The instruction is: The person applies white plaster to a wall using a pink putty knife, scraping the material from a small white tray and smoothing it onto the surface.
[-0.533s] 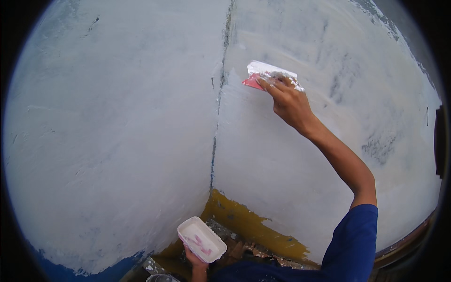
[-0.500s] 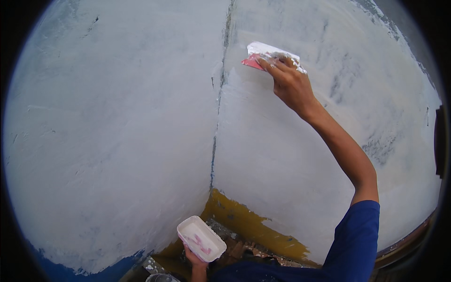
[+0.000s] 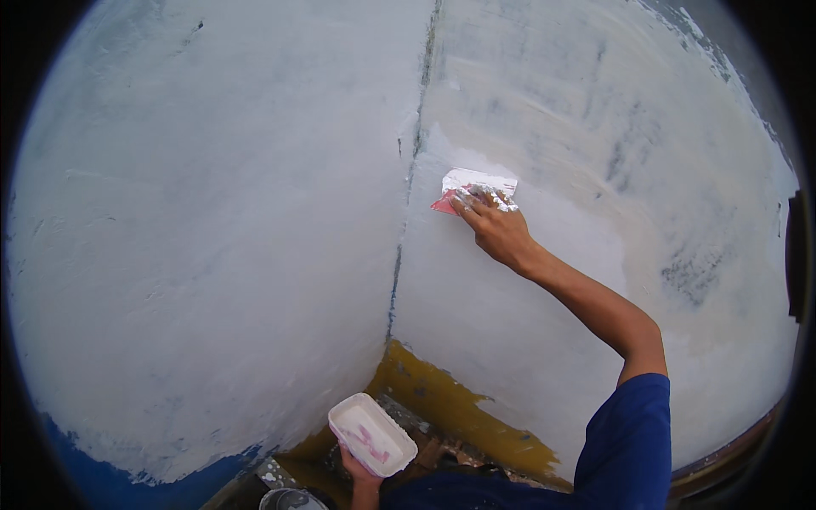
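Note:
My right hand [image 3: 501, 231] grips a red putty spreader [image 3: 445, 202] and presses it to the right-hand wall [image 3: 527, 314], just right of the corner line. White putty [image 3: 476, 180] lies thick along the spreader's upper edge, and some is smeared on my fingers. Low down, my left hand [image 3: 360, 470] holds a rectangular white tub [image 3: 399, 455] by its side and underside. Pinkish streaks and a thin white layer show inside the tub. Most of the left hand's fingers are hidden beneath it.
A left wall [image 3: 212, 238] coated in white meets the right one at a dark, rough corner seam [image 3: 395, 280]. Below the coating are a mustard-yellow band [image 3: 450, 399] and a blue patch [image 3: 102, 467]. A bucket [image 3: 291, 500] stands at the bottom edge, left of my left hand.
My right hand has drawn the spreader down the wall and slightly left. The tub in my left hand appears marginally further right in the picture.

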A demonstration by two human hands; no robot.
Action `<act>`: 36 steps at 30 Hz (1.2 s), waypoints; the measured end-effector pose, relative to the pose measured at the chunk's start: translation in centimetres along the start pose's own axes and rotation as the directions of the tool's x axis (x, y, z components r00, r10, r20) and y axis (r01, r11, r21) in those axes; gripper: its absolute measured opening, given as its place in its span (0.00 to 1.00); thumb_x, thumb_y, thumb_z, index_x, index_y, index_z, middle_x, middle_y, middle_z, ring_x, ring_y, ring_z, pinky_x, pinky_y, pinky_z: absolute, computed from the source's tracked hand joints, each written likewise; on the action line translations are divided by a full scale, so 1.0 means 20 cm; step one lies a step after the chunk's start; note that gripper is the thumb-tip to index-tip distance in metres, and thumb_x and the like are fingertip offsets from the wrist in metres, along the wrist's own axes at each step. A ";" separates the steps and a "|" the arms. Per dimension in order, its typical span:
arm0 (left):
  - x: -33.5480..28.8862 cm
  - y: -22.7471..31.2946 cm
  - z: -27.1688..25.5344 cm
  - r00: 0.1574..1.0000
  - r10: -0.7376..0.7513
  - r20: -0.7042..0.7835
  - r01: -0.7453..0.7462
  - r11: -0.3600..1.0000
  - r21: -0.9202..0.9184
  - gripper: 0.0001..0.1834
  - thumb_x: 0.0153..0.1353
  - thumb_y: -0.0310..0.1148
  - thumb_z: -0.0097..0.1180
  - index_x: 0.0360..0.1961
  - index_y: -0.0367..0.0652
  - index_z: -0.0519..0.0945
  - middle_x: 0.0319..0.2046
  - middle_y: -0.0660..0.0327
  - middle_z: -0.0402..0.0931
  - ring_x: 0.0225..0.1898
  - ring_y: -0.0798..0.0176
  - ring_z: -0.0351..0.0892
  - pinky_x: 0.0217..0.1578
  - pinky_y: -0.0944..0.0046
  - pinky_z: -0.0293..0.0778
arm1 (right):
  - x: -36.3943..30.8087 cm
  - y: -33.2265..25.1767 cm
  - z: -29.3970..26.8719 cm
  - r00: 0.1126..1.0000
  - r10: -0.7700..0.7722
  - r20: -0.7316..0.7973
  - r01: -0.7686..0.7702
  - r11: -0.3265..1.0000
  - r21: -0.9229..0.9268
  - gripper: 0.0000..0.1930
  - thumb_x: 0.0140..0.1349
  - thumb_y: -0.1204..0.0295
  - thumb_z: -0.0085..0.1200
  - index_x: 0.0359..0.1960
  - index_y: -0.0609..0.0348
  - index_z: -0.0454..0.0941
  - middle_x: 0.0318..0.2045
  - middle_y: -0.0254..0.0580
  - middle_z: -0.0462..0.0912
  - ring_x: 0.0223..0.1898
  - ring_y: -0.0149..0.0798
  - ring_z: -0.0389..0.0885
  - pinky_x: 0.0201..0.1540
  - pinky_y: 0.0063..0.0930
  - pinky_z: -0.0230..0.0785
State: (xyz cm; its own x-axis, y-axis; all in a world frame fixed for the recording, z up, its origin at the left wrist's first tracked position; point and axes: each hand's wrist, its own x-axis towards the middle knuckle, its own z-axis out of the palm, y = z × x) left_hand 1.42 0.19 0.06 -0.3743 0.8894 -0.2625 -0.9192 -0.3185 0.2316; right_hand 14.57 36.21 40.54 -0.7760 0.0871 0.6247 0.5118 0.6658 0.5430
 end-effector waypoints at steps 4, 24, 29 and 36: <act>0.02 0.03 -0.03 0.999 0.039 -0.026 -0.038 0.999 0.014 0.34 0.64 0.66 0.36 0.67 0.66 0.62 0.61 0.67 0.66 0.63 0.44 0.64 0.43 0.30 0.75 | 0.37 0.11 -0.21 0.991 0.067 -0.117 -0.064 0.998 0.030 0.29 0.49 0.86 0.51 0.56 0.53 0.77 0.45 0.44 0.84 0.52 0.52 0.80 0.39 0.40 0.81; 0.15 0.00 -0.03 0.996 -0.030 0.080 0.021 0.993 0.118 0.37 0.62 0.68 0.35 0.70 0.69 0.56 0.65 0.66 0.61 0.65 0.41 0.61 0.52 0.28 0.67 | 0.27 0.63 -0.74 0.874 0.051 -0.484 -0.182 0.957 -0.227 0.29 0.47 0.86 0.53 0.54 0.48 0.79 0.50 0.35 0.83 0.52 0.45 0.79 0.39 0.35 0.80; 0.24 -0.01 0.00 0.982 -0.137 0.129 0.124 0.987 0.100 0.37 0.61 0.69 0.36 0.70 0.72 0.57 0.64 0.67 0.61 0.65 0.42 0.60 0.51 0.29 0.68 | 0.14 0.67 -0.67 0.964 0.137 -0.228 -0.219 0.896 -0.387 0.33 0.47 0.86 0.55 0.58 0.48 0.77 0.54 0.38 0.81 0.53 0.46 0.79 0.48 0.38 0.78; 0.19 -0.06 0.11 0.978 -0.087 0.188 0.050 0.981 0.189 0.38 0.61 0.68 0.37 0.70 0.68 0.57 0.66 0.66 0.60 0.65 0.41 0.61 0.55 0.28 0.65 | 0.29 0.68 -1.04 0.859 0.000 -0.513 -0.125 0.970 -0.210 0.26 0.49 0.86 0.54 0.52 0.49 0.80 0.37 0.39 0.85 0.44 0.46 0.82 0.43 0.37 0.78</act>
State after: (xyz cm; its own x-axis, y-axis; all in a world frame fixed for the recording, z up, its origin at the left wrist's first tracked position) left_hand 1.31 4.72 0.86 -0.2636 0.9593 -0.1008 -0.8972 -0.2055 0.3910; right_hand 24.65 30.28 63.31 -0.4770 -0.3051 0.8242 0.6709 0.4794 0.5658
